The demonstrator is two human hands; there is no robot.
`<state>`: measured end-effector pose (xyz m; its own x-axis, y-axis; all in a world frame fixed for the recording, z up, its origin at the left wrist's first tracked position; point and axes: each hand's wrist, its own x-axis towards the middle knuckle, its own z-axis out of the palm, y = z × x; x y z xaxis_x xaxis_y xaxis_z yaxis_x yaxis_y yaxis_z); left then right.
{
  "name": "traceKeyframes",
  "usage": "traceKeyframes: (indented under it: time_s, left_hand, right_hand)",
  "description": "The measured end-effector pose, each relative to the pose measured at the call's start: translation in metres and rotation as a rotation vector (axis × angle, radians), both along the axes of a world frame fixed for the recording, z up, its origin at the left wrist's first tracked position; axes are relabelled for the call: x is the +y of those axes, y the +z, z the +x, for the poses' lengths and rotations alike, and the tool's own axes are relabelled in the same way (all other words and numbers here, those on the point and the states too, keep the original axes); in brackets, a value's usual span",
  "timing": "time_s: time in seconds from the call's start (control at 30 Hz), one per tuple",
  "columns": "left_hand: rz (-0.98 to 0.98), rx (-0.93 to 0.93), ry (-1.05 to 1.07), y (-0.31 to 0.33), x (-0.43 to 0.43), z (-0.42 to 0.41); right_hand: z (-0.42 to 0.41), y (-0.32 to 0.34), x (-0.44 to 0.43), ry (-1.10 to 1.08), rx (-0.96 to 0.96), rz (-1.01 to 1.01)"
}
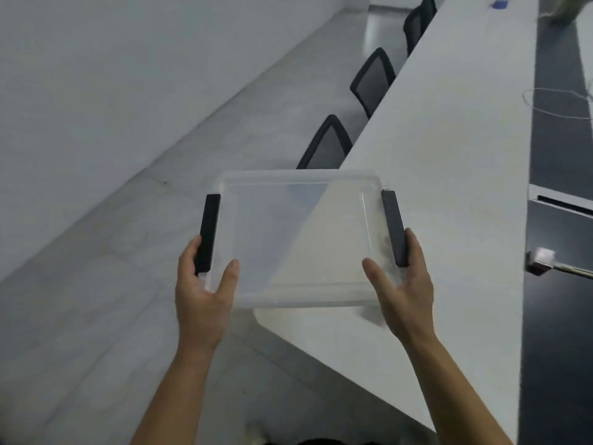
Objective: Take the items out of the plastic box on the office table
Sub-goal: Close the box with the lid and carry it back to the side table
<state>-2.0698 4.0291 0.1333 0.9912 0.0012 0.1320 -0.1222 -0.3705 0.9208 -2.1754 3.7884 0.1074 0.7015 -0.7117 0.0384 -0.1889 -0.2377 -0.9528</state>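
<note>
A clear plastic lid with a black clip on each side is held flat in the air between both hands, over the near left edge of the white office table. My left hand grips its left near corner, thumb on top, fingers by the left black clip. At the right near corner my right hand holds it the same way beside the right black clip. The plastic box itself and its items are out of view.
Three black mesh office chairs stand tucked along the table's left side. A dark strip runs along the table's right part, with a white cable loop and a small pinkish object at the right edge. Grey tiled floor lies to the left.
</note>
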Motion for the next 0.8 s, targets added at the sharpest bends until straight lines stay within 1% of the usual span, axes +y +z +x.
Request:
traceKeyframes:
  time_s: [0.17,0.3,0.4,0.57,0.7,0.8]
  left_hand:
    - [-0.021,-0.037,0.104,0.015,0.127,0.080]
    - [-0.040,-0.052,0.150,0.022,0.183,0.141]
    - [-0.053,-0.057,0.134,0.021,0.195,0.189]
    - [-0.049,-0.037,0.066,0.007,0.187,0.284]
    - [-0.030,-0.051,0.011,0.002,0.166,0.386]
    - [-0.024,-0.064,-0.016,0.013,0.147,0.465]
  right_hand:
    - [0.104,0.013,0.119,0.093,-0.040,-0.038]
    - [0.168,0.027,0.174,0.105,-0.061,-0.067]
    - [0.212,0.030,0.188,0.069,-0.081,-0.075]
    - [0.292,0.015,0.186,-0.006,-0.091,-0.028]
    - [0.382,0.004,0.170,-0.030,-0.125,0.013]
    - [0.456,0.014,0.154,-0.041,-0.136,0.027]
